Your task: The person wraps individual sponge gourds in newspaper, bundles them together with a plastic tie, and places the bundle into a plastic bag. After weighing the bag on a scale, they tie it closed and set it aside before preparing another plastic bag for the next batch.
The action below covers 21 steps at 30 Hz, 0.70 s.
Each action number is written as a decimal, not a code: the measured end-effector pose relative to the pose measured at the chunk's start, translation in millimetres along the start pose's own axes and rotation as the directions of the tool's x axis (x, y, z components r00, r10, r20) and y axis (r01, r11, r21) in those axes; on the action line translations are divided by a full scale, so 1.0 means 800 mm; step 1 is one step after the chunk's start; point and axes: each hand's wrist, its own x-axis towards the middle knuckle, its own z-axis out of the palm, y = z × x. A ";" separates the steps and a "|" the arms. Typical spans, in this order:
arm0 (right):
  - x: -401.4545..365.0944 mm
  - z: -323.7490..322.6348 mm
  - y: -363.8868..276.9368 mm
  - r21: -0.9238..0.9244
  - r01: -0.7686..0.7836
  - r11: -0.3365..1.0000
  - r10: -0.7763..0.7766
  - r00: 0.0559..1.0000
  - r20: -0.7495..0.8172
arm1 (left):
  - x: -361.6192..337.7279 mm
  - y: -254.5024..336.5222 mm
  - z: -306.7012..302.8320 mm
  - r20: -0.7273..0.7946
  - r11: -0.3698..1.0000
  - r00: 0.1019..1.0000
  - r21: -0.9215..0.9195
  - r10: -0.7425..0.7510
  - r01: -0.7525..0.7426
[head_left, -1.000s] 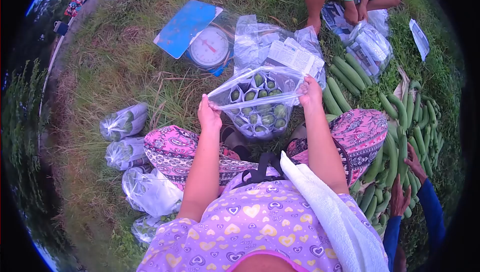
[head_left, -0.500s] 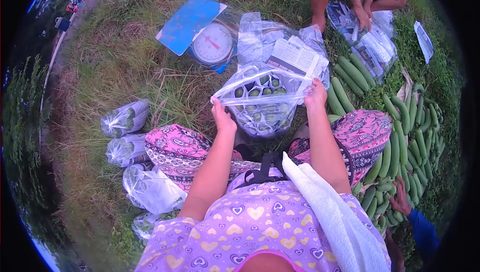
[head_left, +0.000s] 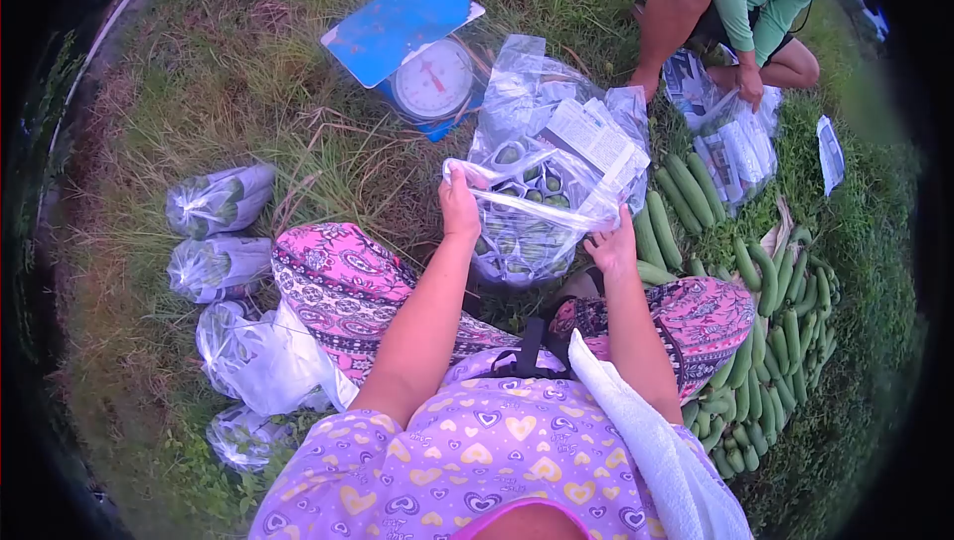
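A clear plastic bag (head_left: pixel 525 254) packed with green cucumbers stands on the grass between my legs, its mouth facing up. My left hand (head_left: pixel 459 206) is closed on the left side of the bag's rim and pulls the film up. At the right side of the rim, my right hand (head_left: pixel 612 242) has its fingers spread, touching the plastic. Just beyond the bag lie loose clear plastic bags (head_left: pixel 527 83) with a folded newspaper sheet (head_left: pixel 593 135) on top. Some of this film overlaps the filled bag, so its far edge is hard to make out.
A dial scale (head_left: pixel 434 81) with a blue pan (head_left: pixel 397 28) sits ahead. Filled bags (head_left: pixel 221 200) line my left. Long green cucumbers (head_left: pixel 785 331) are heaped at my right. A person in a green sleeve (head_left: pixel 735 8) crouches ahead, hand on a newspaper-filled bag (head_left: pixel 735 157).
My left hand has moved rightward, bringing the bag's mouth narrower. My right hand has dropped lower and its fingers have spread. The co-worker's hand at the heap has left view.
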 end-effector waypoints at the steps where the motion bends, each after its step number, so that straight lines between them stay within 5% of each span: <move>1: -0.018 0.012 0.004 -0.036 -0.012 0.999 0.012 1.000 -0.012 | 0.002 -0.006 0.000 0.019 0.999 1.000 0.050 0.017 -0.018; 3: -0.029 0.023 0.019 -0.045 -0.005 0.999 0.005 1.000 -0.008 | 0.003 -0.011 0.001 0.057 0.987 0.997 0.155 0.045 -0.053; 6: 0.014 0.018 0.040 0.029 0.121 0.992 -0.120 0.992 -0.034 | -0.004 -0.015 0.009 0.273 0.806 0.938 0.494 0.213 -0.326; 10: -0.002 0.058 0.003 0.079 0.459 0.885 -0.459 0.888 -0.017 | -0.021 -0.023 0.016 0.694 0.263 0.717 0.682 0.061 -0.682; 13: -0.039 0.098 -0.006 -0.055 0.653 0.756 -0.631 0.748 0.205 | -0.028 -0.015 0.020 0.669 0.105 0.735 0.743 -0.110 -0.660; 20: -0.007 0.105 0.005 -0.025 0.555 0.831 -0.425 0.664 0.615 | -0.023 -0.014 0.016 0.614 0.124 0.751 0.788 -0.243 -0.603; 21: -0.011 0.112 0.010 -0.183 0.688 0.702 -0.450 0.628 0.635 | -0.022 -0.013 0.017 0.609 0.130 0.753 0.791 -0.250 -0.597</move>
